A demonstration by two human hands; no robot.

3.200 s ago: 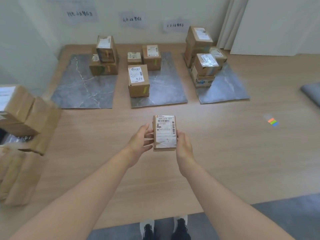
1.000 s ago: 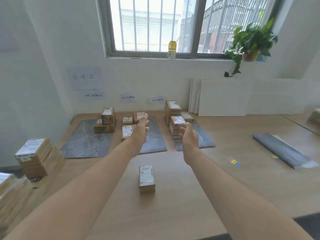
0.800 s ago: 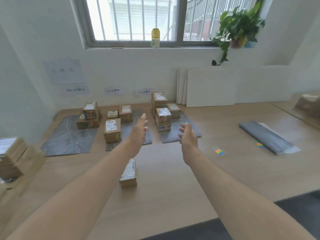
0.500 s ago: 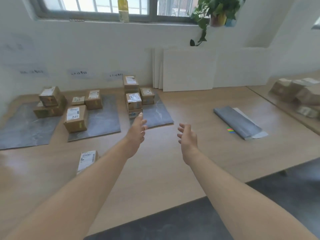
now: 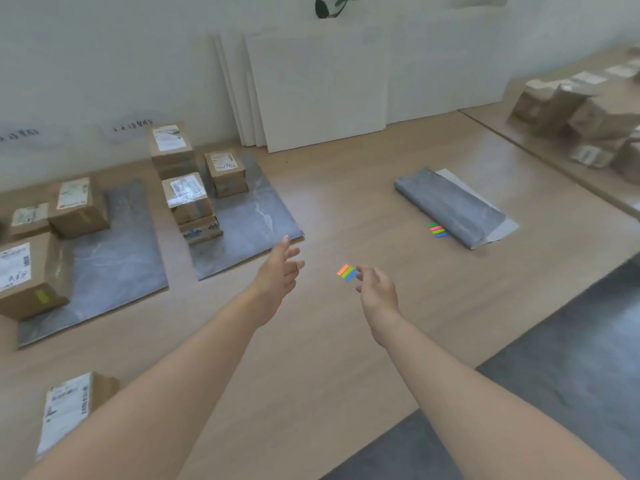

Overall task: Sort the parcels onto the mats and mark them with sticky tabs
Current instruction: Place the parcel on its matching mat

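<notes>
Both arms reach out over the wooden table [image 5: 346, 341]. The left hand [image 5: 277, 277] hangs open, fingers spread, holding nothing, above bare wood just off the corner of the nearest grey mat [image 5: 256, 216]. The right hand [image 5: 375, 289] is loosely open too, its fingertips [image 5: 360, 271] just beside a small pad of sticky tabs [image 5: 347, 272] in orange, green and blue lying flat on the wood; whether they touch it I cannot tell.

A small labelled parcel [image 5: 69, 407] lies on the table at the near left, off the mats, partly hidden by the left forearm. Several boxes stand stacked on that mat, more on the mat to its left [image 5: 121, 251].

Farther right, a second pad of tabs [image 5: 437, 230] sits against a folded grey sheet [image 5: 450, 206]. White boards [image 5: 311, 88] lean on the wall behind. Nothing lies between the right hand and the near pad.
</notes>
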